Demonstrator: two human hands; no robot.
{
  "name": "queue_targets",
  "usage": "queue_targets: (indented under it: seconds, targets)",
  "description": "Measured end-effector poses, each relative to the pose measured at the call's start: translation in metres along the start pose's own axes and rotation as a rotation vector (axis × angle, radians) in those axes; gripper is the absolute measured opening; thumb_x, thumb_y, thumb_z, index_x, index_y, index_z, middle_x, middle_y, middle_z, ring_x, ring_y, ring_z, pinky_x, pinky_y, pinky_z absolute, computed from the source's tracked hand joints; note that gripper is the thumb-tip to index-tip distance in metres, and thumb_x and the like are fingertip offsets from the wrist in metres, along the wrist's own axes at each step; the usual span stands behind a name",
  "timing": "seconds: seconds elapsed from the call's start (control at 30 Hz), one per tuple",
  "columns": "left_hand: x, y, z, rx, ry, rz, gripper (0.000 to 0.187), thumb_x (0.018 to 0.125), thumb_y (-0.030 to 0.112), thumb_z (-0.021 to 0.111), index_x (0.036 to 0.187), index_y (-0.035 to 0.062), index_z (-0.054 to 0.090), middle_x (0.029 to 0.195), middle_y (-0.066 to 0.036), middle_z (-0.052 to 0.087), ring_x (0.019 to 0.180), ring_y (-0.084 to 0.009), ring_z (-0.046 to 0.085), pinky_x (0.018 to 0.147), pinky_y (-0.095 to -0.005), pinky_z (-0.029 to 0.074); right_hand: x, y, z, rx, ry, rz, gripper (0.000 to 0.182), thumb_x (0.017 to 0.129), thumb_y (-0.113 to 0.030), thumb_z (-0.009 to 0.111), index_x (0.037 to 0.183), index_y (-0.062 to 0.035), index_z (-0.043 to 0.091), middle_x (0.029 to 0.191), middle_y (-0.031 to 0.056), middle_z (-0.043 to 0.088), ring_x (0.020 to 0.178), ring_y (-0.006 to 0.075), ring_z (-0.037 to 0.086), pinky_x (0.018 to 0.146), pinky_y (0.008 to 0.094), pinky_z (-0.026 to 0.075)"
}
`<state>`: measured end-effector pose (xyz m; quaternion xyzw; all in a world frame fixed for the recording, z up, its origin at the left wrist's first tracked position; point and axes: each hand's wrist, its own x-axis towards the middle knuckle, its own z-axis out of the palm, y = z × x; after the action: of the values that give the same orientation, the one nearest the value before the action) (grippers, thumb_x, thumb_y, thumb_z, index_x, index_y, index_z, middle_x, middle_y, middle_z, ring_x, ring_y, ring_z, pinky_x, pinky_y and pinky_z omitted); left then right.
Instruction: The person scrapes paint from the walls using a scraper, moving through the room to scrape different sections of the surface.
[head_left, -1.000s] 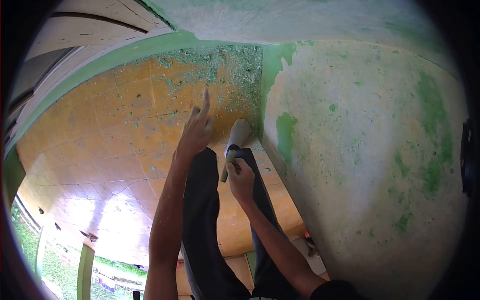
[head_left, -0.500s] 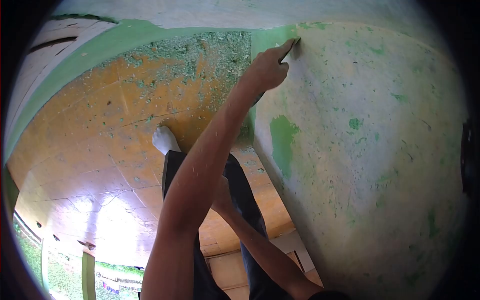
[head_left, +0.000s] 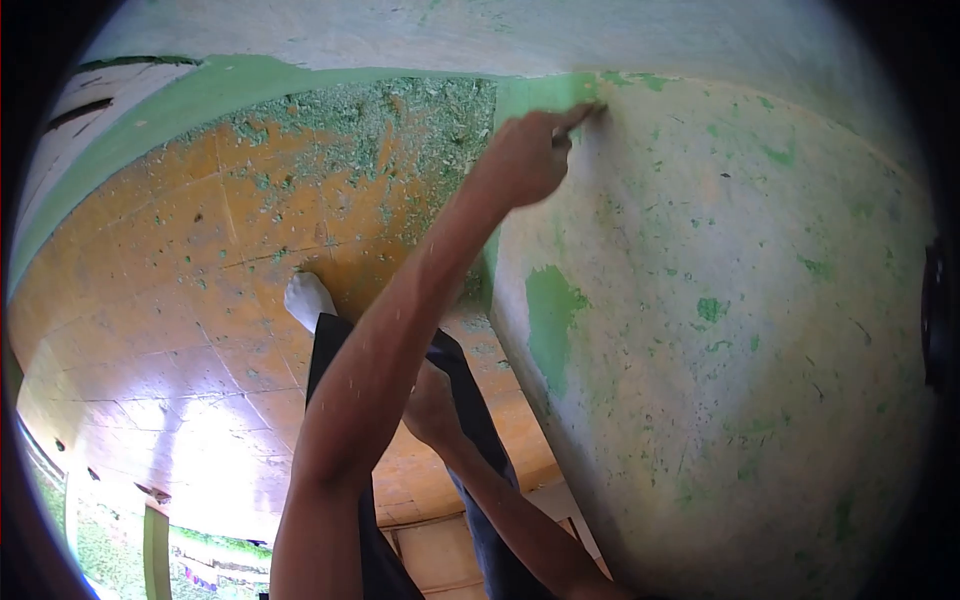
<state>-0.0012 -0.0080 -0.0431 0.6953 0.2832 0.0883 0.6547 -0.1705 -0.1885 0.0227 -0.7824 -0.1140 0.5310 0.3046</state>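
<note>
My left hand reaches up and across to the corner of the wall. It is closed around a scraper, with a finger stretched along the tool towards its tip. The tip meets the pale surface just right of a green painted strip; most of the tool is hidden by the hand. Lower down, my right hand lies close to my dark-trousered leg, partly behind my left forearm. Its fingers are hidden. A ragged green paint patch remains on the wall below the left hand.
Green paint flakes lie thickly along the far edge of the orange tiled floor. My pale foot stands on the tiles. Bright light reflects at lower left, with greenery outside beyond. A dark object shows at the right edge.
The view has shifted, so wall and floor sit lower in the picture. My left hand has tilted slightly, its scraper still near the same corner. More of my right hand shows.
</note>
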Motion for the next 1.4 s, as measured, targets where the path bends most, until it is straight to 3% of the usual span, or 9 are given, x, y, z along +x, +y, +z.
queue_targets:
  seconds: [0.13,0.27,0.4,0.5,0.63,1.07,1.13,1.23,1.4]
  targets:
    - [0.007,0.003,-0.008,-0.017,-0.068,-0.131,0.05,0.09,0.011,0.054,0.138,0.0225,0.048,0.061,-0.014,0.051,0.056,-0.0177,0.044,0.062,-0.0358,0.045,0.006,-0.002,-0.002,-0.043,-0.057,-0.041,0.015,0.083,-0.008,0.064,0.094,0.0019,0.062,0.087,0.0163,0.066,0.081,0.0288,0.066,0.073,0.0367,0.049]
    - [-0.001,-0.003,0.016,-0.021,0.154,0.079,0.049,0.09,0.012,0.054,0.137,0.0253,0.05,0.061,-0.018,0.054,0.051,-0.0217,0.047,0.058,-0.0371,0.045,0.009,0.005,-0.007,-0.079,-0.075,-0.029,0.015,0.083,-0.008,0.064,0.094,0.0021,0.062,0.087,0.017,0.065,0.082,0.0298,0.066,0.074,0.0372,0.049]
    - [0.026,0.004,-0.015,0.068,-0.068,-0.141,0.048,0.09,0.013,0.055,0.136,0.0264,0.051,0.068,-0.019,0.059,0.057,-0.026,0.055,0.065,-0.039,0.047,0.014,-0.006,-0.013,-0.031,-0.047,-0.009,0.017,0.083,-0.011,0.065,0.094,0.0022,0.062,0.087,0.0181,0.065,0.083,0.03,0.066,0.074,0.0381,0.049]
    - [-0.004,0.005,0.011,-0.007,0.16,-0.02,0.044,0.09,0.014,0.054,0.133,0.0247,0.054,0.068,-0.023,0.06,0.056,-0.0296,0.057,0.065,-0.0412,0.048,0.01,-0.004,-0.009,-0.013,-0.043,-0.055,0.018,0.082,-0.011,0.066,0.093,0.0025,0.062,0.087,0.0182,0.065,0.083,0.0304,0.065,0.074,0.0382,0.049]
    - [0.023,0.0,0.003,0.08,0.132,-0.1,0.046,0.09,0.013,0.055,0.134,0.0251,0.054,0.074,-0.026,0.061,0.063,-0.0378,0.06,0.068,-0.0423,0.049,0.01,0.004,-0.01,-0.097,-0.094,-0.043,0.018,0.082,-0.013,0.066,0.09,0.0025,0.061,0.084,0.0177,0.064,0.082,0.0314,0.065,0.073,0.0388,0.049]
    - [0.018,-0.003,0.004,0.106,0.134,-0.037,0.043,0.091,0.01,0.054,0.132,0.0238,0.055,0.071,-0.027,0.061,0.058,-0.0369,0.061,0.066,-0.0434,0.049,0.015,0.005,0.0,-0.061,-0.103,-0.099,0.02,0.083,-0.014,0.066,0.092,0.003,0.061,0.084,0.0181,0.064,0.083,0.031,0.065,0.076,0.0397,0.049]
    - [0.01,0.007,0.008,0.058,0.17,-0.015,0.044,0.09,0.011,0.055,0.132,0.0246,0.055,0.073,-0.027,0.061,0.063,-0.0391,0.062,0.068,-0.0447,0.049,0.011,-0.003,0.0,0.012,-0.042,-0.112,0.026,0.082,-0.016,0.068,0.101,-0.0001,0.059,0.095,0.0215,0.066,0.097,0.0385,0.063,0.079,0.04,0.049]
    - [0.023,0.005,-0.004,0.086,0.136,-0.106,0.044,0.09,0.011,0.055,0.131,0.0248,0.055,0.076,-0.027,0.062,0.068,-0.0403,0.063,0.07,-0.0461,0.049,0.012,-0.001,-0.002,-0.032,-0.16,0.01,0.026,0.082,-0.015,0.068,0.1,0.0,0.059,0.096,0.0208,0.066,0.097,0.0368,0.063,0.08,0.0397,0.049]
    - [0.02,0.007,0.012,0.103,0.254,0.038,0.041,0.09,0.012,0.055,0.13,0.0243,0.057,0.074,-0.027,0.062,0.066,-0.0396,0.063,0.066,-0.046,0.048,0.018,-0.007,-0.01,-0.078,-0.147,-0.051,0.028,0.08,-0.014,0.07,0.101,0.0006,0.059,0.097,0.0204,0.066,0.097,0.0357,0.063,0.079,0.039,0.049]
